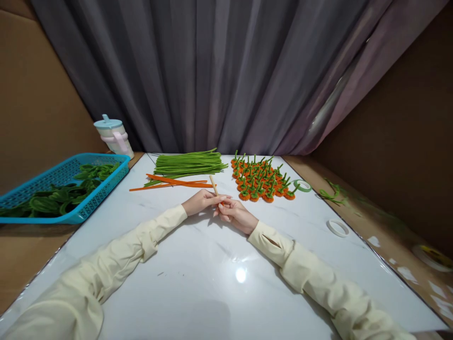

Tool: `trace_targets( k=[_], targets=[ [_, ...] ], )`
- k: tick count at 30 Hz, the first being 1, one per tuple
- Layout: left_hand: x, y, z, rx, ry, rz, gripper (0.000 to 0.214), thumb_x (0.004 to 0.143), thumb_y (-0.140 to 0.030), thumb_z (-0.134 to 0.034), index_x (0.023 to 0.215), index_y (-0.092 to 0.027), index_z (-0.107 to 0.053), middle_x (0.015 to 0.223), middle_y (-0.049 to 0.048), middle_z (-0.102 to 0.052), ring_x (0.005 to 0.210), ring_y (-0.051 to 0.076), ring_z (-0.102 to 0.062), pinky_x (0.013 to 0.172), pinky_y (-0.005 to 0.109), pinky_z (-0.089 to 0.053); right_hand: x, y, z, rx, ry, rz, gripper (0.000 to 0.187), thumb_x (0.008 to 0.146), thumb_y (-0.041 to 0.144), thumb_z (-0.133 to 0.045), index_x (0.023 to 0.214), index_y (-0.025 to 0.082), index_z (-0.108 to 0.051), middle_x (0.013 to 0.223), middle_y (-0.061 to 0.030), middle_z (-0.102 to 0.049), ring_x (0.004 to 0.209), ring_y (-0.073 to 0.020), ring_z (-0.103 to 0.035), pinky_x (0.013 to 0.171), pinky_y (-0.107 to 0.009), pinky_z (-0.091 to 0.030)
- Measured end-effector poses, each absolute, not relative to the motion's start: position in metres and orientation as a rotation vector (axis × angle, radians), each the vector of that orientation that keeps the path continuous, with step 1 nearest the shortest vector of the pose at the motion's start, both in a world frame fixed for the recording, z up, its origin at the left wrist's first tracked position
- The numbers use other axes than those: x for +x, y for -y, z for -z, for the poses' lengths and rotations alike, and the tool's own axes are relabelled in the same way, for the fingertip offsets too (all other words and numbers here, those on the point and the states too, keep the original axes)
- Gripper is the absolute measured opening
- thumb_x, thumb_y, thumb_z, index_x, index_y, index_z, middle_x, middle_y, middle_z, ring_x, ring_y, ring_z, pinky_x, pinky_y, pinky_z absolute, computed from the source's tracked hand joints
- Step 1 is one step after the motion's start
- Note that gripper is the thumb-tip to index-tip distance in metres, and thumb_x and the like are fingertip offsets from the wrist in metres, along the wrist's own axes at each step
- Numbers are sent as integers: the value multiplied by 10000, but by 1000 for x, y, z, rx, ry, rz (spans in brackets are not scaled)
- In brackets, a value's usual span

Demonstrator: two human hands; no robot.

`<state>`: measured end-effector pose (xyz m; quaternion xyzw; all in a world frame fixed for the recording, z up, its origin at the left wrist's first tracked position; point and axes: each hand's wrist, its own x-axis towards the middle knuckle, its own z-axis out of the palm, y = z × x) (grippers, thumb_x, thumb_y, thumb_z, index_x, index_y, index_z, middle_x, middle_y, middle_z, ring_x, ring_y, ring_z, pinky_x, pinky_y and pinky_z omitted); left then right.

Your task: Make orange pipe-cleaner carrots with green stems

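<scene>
Over the middle of the table my left hand [202,202] and my right hand [238,215] meet, fingers closed and touching. A thin wooden stick [213,183] slants up from between them, its lower end hidden by the fingers. A bit of orange fuzzy pipe cleaner shows at the right fingertips, mostly covered. Just beyond my left hand lie several loose orange pipe cleaners [170,180], partly crossed. Behind those is a thick bundle of green pipe cleaners [189,163]. To the right stand rows of small orange pieces with green tops and stems [260,182].
At the left is a blue basket [78,218] with green looped pieces [49,202]. A lidded cup [113,137] stands behind it. Green tape [303,185] and a white tape roll [337,228] lie right, near green scraps [331,192]. A grey curtain [201,75] closes the back.
</scene>
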<state>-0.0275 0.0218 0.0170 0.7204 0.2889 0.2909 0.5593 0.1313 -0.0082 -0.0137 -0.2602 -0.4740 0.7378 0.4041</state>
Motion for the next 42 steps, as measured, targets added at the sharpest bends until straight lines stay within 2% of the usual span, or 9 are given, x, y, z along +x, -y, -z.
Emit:
trace_targets(
  k=[9, 12, 14, 16, 19, 24, 28, 34, 42],
  targets=[
    [-27, -20, -21, 1672, -676, -667, 381, 802, -420, -533, 614, -122, -678, 592, 64, -664, 861, 232, -618, 865, 330, -412, 131, 11, 9, -726, 1316, -1761, 379, 690, 413, -679, 921, 139, -557, 671, -23, -619, 401, -16, -265, 415, -199, -174],
    [-43, -29, -35, 1712, -637, -575, 285, 770, -361, -593, 920, -143, -700, 943, 93, -694, 1006, 243, -575, 920, 343, -380, 139, 10, -3, -802, 1470, -1695, 392, 676, 391, -693, 938, 127, -568, 607, 1, -612, 396, -25, -269, 414, -198, -181],
    [-62, -38, -53, 1729, -478, -447, 441, 751, -344, -618, 1160, -178, -591, 1282, 104, -518, 1225, 265, -408, 996, 359, -304, 148, 11, -15, -871, 1646, -1590, 350, 650, 313, -726, 910, 119, -594, 546, 27, -591, 403, -37, -304, 423, -195, -212],
    [-82, -42, -73, 1679, -304, -307, 631, 736, -406, -622, 1298, -176, -449, 1412, 118, -342, 1304, 301, -275, 1004, 392, -289, 157, 14, -29, -942, 1964, -1318, 296, 670, 234, -714, 925, 124, -612, 532, 38, -581, 442, -56, -375, 457, -191, -261],
    [-96, -33, -95, 1723, -325, -112, 745, 712, -415, -655, 1358, -213, -343, 1437, 90, -301, 1306, 281, -271, 1012, 354, -278, 162, 24, -45, -1011, 2429, -769, 285, 757, 161, -632, 1035, 134, -574, 680, -21, -654, 570, -105, -525, 540, -200, -345],
    [-61, 10, -87, 1793, -573, 101, 433, 805, -395, -556, 1184, -193, -505, 1068, 59, -605, 940, 176, -565, 799, 253, -410, 145, 49, -57, -931, 2709, -443, 126, 855, 108, -484, 975, 139, -503, 836, -80, -674, 690, -146, -608, 586, -219, -391],
    [-39, 29, -69, 1598, -578, 103, 336, 810, -433, -520, 998, -156, -519, 651, -15, -542, 494, 89, -456, 522, 222, -385, 141, 66, -65, -920, 2791, -285, 67, 877, 119, -452, 931, 155, -470, 829, -67, -653, 676, -143, -589, 563, -222, -373],
    [-47, 35, -71, 1450, -618, 100, 347, 767, -473, -571, 912, -159, -546, 586, -44, -405, 467, 76, -309, 438, 208, -292, 164, 80, -71, -1115, 2804, -17, 25, 875, 149, -484, 857, 148, -500, 720, -40, -593, 629, -141, -531, 552, -239, -327],
    [-34, 53, -66, 1511, -689, 146, 466, 773, -619, -458, 652, -170, -469, 513, -73, -221, 444, 70, -180, 418, 218, -167, 160, 100, -51, -972, 2865, 334, 208, 909, 165, -416, 722, 149, -505, 611, -15, -559, 523, -134, -457, 522, -283, -234]
  ],
)
